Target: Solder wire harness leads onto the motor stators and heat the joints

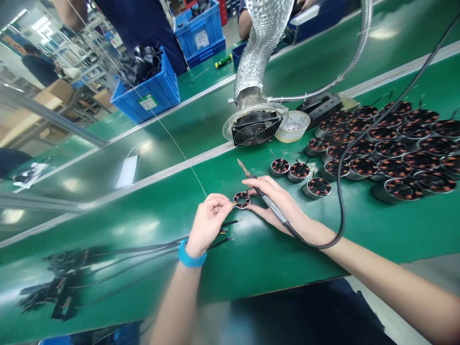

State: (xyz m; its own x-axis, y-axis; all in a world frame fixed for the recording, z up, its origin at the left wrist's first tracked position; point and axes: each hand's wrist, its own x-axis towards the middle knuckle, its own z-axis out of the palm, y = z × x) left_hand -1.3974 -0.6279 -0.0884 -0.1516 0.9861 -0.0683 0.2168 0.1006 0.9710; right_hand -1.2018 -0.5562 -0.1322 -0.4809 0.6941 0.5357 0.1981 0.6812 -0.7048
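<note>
My left hand (207, 225), wearing a blue wrist strap (191, 257), pinches a small round motor stator (242, 200) with copper windings. Several black leads (223, 235) trail from it across the green bench top (118, 282). My right hand (275, 203) holds a soldering iron (275, 208) like a pen, with its tip (241, 166) pointing away from the stator and not touching it. The iron's black cable (339, 201) rises toward the upper right. Nearest my right hand stand several similar wound motors (280, 167).
A large group of wound motors (395, 153) fills the bench at right. Ahead stand a caged fume-extractor fan (256, 131) on a silver duct (262, 43) and a white dish (293, 127). Blue crates (145, 88) and a co-worker's dark-clad torso (140, 28) lie beyond.
</note>
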